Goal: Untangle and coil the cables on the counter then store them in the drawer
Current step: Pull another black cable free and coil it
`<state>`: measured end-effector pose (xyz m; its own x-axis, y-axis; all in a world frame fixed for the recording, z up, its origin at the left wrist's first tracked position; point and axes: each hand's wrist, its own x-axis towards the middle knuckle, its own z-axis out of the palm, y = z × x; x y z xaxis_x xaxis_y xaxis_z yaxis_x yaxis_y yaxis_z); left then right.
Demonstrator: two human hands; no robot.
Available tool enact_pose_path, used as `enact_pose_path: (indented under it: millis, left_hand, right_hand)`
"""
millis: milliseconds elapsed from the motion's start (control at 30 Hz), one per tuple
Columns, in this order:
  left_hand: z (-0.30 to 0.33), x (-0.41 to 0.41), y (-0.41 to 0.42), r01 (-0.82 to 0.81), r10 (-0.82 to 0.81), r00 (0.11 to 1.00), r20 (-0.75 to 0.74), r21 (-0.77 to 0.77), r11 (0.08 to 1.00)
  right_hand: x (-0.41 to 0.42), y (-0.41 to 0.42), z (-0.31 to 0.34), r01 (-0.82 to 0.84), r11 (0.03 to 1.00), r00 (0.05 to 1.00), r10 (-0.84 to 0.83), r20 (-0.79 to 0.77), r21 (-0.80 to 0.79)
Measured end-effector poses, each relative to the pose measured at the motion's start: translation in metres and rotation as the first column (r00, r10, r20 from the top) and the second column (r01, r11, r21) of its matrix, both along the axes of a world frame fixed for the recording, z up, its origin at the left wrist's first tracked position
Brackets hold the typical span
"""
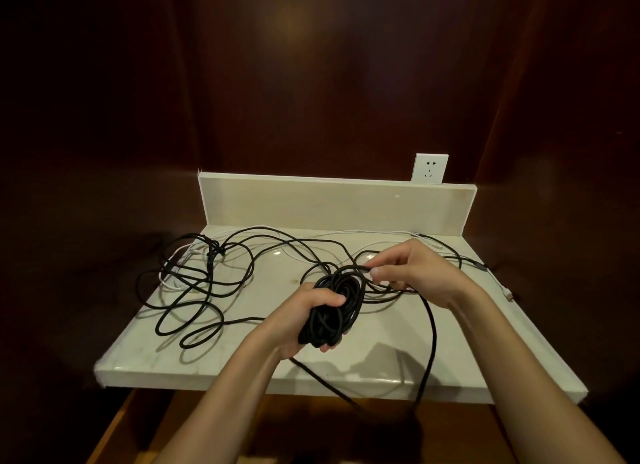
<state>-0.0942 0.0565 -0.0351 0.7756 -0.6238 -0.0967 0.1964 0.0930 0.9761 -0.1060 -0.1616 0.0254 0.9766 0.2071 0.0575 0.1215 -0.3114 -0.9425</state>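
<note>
Your left hand (pixel 304 316) grips the black cable coil (pixel 334 306) above the counter (pixel 242 353), while your right hand (pixel 412 273) pinches a strand at the coil's top, loose cable (pixel 207 283) sprawling left.

left hand (pixel 304 316) gripping, right hand (pixel 408 273) pinching

Black cable coil (pixel 334 308), white cable (pixel 176 256), cream counter (pixel 242 363)

Half-wound black cable coil (pixel 334 306) above counter (pixel 242 359), remaining loops (pixel 194 290) sprawled left.
</note>
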Motion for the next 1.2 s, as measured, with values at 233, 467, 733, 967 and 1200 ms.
enact_pose_path:
  millis: [233,467,733,967,1200]
  left_hand:
    - [0.007,-0.004,-0.005,-0.143,0.144,0.990,-0.006,-0.165,0.976]
    - [-0.004,0.015,-0.012,-0.632,0.564,0.769,-0.300,-0.234,0.738]
    - [0.006,0.026,0.001,-0.673,0.404,0.734,-0.547,-0.505,0.540]
    - [0.012,0.034,0.010,-0.753,0.535,0.659,-0.529,-0.460,0.472]
    - [0.010,0.030,0.007,-0.805,0.786,0.575,0.227,-0.015,0.593]
  right_hand:
    - [0.014,0.018,-0.033,0.234,0.971,0.963,-0.237,0.128,0.039]
    - [0.013,0.026,-0.067,0.239,0.969,0.971,-0.238,-0.022,0.069]
    - [0.003,0.025,-0.076,0.199,0.979,0.977,-0.195,-0.082,0.044]
    - [-0.008,0.015,-0.065,0.214,0.969,0.975,-0.219,-0.029,-0.126]
    - [-0.016,0.012,-0.035,0.018,0.815,0.941,0.182,0.285,-0.579]
